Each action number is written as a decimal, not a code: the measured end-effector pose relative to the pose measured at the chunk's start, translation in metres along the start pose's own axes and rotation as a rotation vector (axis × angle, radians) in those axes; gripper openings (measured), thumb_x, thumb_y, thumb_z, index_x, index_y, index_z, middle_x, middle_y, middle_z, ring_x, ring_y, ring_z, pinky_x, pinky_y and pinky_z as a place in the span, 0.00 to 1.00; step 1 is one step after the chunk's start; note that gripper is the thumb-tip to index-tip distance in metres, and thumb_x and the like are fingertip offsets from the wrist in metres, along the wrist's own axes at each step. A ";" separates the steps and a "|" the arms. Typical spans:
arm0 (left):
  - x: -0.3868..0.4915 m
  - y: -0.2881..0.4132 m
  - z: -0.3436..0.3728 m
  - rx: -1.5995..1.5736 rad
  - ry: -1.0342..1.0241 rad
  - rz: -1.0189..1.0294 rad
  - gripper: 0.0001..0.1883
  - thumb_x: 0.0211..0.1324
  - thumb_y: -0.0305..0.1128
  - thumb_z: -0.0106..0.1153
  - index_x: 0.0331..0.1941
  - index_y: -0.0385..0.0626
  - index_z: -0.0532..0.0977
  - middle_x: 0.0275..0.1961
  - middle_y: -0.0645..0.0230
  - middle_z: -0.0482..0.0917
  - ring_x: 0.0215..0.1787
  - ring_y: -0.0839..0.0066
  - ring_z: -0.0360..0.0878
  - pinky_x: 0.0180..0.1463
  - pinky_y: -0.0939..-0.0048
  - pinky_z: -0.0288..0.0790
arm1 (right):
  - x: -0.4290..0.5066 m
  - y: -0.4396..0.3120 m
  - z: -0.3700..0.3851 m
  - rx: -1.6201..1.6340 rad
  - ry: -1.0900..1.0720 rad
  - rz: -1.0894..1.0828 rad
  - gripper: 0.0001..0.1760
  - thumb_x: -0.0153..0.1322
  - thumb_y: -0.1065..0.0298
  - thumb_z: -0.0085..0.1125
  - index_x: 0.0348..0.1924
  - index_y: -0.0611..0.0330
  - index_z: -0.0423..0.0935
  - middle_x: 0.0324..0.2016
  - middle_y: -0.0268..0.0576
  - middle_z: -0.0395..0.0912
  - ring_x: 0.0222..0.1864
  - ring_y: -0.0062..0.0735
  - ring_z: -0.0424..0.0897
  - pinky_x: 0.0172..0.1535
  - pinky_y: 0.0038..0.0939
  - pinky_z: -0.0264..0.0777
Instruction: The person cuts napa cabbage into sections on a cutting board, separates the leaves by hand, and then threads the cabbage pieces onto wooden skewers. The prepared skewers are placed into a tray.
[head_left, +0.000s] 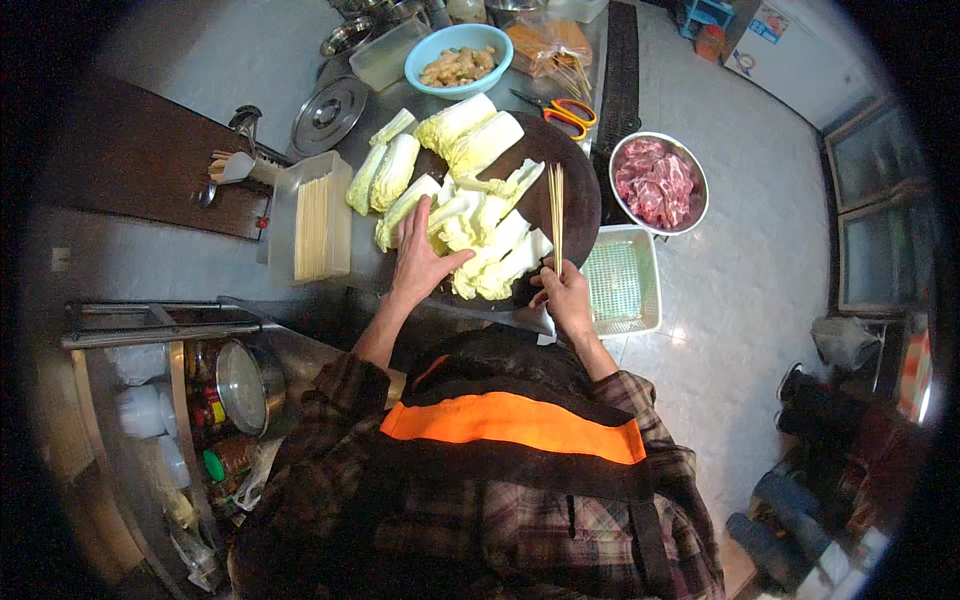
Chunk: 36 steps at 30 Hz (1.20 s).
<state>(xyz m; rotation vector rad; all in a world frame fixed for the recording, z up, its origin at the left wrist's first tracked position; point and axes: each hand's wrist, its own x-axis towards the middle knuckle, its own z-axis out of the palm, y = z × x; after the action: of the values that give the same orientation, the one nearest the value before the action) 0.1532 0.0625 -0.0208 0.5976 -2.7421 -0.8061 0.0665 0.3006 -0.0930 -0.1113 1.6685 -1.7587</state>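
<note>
My right hand (564, 294) grips the lower end of a bundle of bamboo skewers (556, 214), which points away from me over the right side of a round dark chopping board (574, 176). With fingers spread, my left hand (421, 255) rests against cut pieces of napa cabbage (491, 247) at the board's near left. Its fingertips touch one long pale piece (409, 210). Larger cabbage chunks (472, 135) lie at the far side of the board, and more wedges (386, 172) sit at its left edge.
Left of the board stands a plastic container of skewers (311, 225). Behind it are a metal lid (328, 116), a blue bowl of pale food pieces (459, 64) and orange-handled scissors (562, 116). At right are a metal bowl of raw meat (658, 184) and a plastic basket (622, 281).
</note>
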 end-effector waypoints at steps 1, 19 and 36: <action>0.005 -0.001 -0.001 -0.008 -0.019 -0.015 0.60 0.41 0.44 0.77 0.72 0.38 0.47 0.71 0.45 0.56 0.72 0.49 0.54 0.74 0.53 0.52 | 0.007 0.009 0.000 0.035 -0.035 -0.036 0.18 0.77 0.68 0.48 0.55 0.74 0.65 0.34 0.51 0.79 0.23 0.34 0.82 0.23 0.28 0.74; 0.008 -0.007 0.015 -0.160 -0.105 0.246 0.44 0.36 0.34 0.75 0.64 0.47 0.67 0.57 0.57 0.72 0.62 0.57 0.64 0.65 0.57 0.62 | 0.044 -0.032 0.083 0.392 -0.123 0.055 0.32 0.75 0.62 0.54 0.68 0.62 0.54 0.55 0.47 0.72 0.53 0.32 0.75 0.52 0.31 0.73; 0.097 -0.050 -0.066 -0.096 -0.028 0.227 0.44 0.41 0.28 0.73 0.67 0.52 0.65 0.66 0.53 0.66 0.70 0.54 0.59 0.72 0.58 0.60 | 0.114 -0.108 0.146 -0.001 -0.138 -0.070 0.27 0.74 0.62 0.59 0.59 0.72 0.66 0.42 0.49 0.79 0.40 0.32 0.81 0.42 0.30 0.76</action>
<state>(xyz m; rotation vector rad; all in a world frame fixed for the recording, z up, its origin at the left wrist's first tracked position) 0.1033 -0.0497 0.0153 0.2527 -2.7127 -0.8884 0.0096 0.1088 -0.0160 -0.2884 1.5836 -1.7604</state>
